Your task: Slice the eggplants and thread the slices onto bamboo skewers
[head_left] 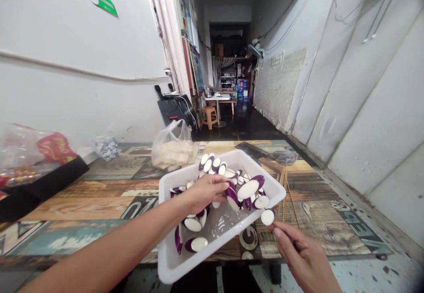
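A white plastic tub (164, 257) holds many slant-cut pieces of purple-skinned, white-fleshed eggplant (193, 224) with a little water. Over the tub my left hand (206, 192) pinches an eggplant piece (232, 196) between thumb and fingers. My right hand (304, 251) is closed just outside the tub's right front edge. It grips a thin skewer, mostly hidden by the fingers, with a small eggplant slice (267, 216) at the end. Several strung eggplant pieces (249, 189) rest at the tub's right side. Loose bamboo skewers (284, 191) lie to the right.
The tub stands near the front edge of a wood-patterned table (106, 196). Behind it are a clear plastic bag (174, 145) with pale contents and a crumpled grey bag (284, 156). A black-sided box (46, 182) of packets is at the left. Stools and another table stand farther back.
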The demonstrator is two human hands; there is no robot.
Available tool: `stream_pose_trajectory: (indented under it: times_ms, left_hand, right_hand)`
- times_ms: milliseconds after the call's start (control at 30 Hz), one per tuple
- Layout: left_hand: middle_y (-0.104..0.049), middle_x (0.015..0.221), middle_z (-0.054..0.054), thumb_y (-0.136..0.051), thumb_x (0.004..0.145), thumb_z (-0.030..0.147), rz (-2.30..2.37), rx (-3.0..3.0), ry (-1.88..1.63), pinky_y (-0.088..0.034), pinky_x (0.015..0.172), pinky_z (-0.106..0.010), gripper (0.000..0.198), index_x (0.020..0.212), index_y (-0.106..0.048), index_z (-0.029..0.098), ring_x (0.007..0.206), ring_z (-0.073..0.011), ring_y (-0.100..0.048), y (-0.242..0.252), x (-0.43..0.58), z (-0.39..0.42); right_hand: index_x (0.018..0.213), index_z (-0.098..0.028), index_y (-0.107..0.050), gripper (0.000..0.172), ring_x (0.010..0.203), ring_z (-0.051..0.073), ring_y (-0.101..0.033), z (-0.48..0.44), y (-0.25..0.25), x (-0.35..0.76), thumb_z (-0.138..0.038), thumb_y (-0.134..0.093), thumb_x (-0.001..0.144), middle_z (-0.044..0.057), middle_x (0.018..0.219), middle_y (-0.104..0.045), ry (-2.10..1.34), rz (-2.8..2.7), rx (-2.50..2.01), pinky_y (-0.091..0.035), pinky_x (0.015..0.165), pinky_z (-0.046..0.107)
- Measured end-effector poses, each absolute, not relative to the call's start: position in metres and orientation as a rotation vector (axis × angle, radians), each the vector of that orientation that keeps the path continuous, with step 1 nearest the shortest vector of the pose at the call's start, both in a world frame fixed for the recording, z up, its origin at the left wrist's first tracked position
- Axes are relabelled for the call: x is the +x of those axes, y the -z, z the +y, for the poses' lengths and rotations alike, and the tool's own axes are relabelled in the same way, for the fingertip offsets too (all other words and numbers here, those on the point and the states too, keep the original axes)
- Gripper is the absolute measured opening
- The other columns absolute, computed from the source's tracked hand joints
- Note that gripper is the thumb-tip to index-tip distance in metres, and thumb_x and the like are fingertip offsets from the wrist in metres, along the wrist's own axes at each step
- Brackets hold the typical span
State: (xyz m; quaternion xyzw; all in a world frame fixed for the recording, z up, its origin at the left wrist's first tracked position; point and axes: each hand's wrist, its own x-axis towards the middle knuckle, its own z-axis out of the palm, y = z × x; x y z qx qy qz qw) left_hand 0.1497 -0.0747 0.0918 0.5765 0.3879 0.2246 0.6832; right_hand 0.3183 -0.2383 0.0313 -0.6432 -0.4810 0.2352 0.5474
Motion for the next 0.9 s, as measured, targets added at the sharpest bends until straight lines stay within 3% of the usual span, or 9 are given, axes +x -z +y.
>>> stream_pose_trajectory:
  times_ms: [200,333,500,700,900]
  left_hand:
    - [-0.06,0.075,-0.003,-0.051,0.075,0.026,0.964,1.773,-0.413,-0.048,0.06,-0.027,0.013,0.077,-0.055,0.014,0.071,-0.0161,-0.06,-0.082,0.149,-0.077]
    - [-0.062,0.08,-0.004,-0.045,0.076,0.023,0.888,1.931,-0.257,-0.046,0.062,-0.025,0.016,0.084,-0.057,0.015,0.072,-0.0151,-0.059,-0.082,0.148,-0.081]
    - [-0.064,0.082,-0.002,-0.05,0.07,0.017,0.731,2.279,0.03,-0.042,0.066,-0.024,0.014,0.079,-0.061,0.017,0.076,-0.015,-0.057,-0.104,0.144,-0.088]
    - [-0.061,0.072,-0.002,-0.048,0.076,0.023,1.009,2.212,-0.442,-0.043,0.062,-0.025,0.01,0.074,-0.056,0.017,0.069,-0.0158,-0.057,-0.115,0.146,-0.084]
    - [-0.063,0.075,-0.004,-0.051,0.081,0.017,0.963,1.21,-0.825,-0.051,0.073,-0.033,0.007,0.079,-0.044,0.016,0.067,-0.014,-0.063,-0.101,0.158,-0.074]
  right_hand:
    - [0.093,-0.016,-0.069,0.037,0.047,0.012,-0.045,-0.239,-0.03,0.32,-0.045,-0.053,0.078,0.001,0.053,-0.054,-0.572,-1.151,-1.523,-0.037,0.04,0.019]
    - [0.092,-0.016,-0.069,0.038,0.047,0.012,-0.044,-0.24,-0.033,0.319,-0.047,-0.053,0.078,0.0,0.053,-0.052,-0.593,-1.139,-1.526,-0.037,0.041,0.02]
    - [0.09,-0.016,-0.069,0.037,0.046,0.011,-0.041,-0.242,-0.035,0.317,-0.046,-0.054,0.077,-0.002,0.05,-0.047,-0.621,-1.107,-1.515,-0.036,0.041,0.02]
    - [0.092,-0.015,-0.07,0.036,0.048,0.012,-0.047,-0.244,-0.036,0.318,-0.045,-0.054,0.078,0.0,0.051,-0.051,-0.57,-1.125,-1.509,-0.039,0.041,0.019]
    - [0.094,-0.017,-0.069,0.038,0.049,0.012,-0.047,-0.245,-0.032,0.318,-0.047,-0.053,0.078,0.002,0.059,-0.059,-0.627,-1.185,-1.52,-0.042,0.043,0.019]
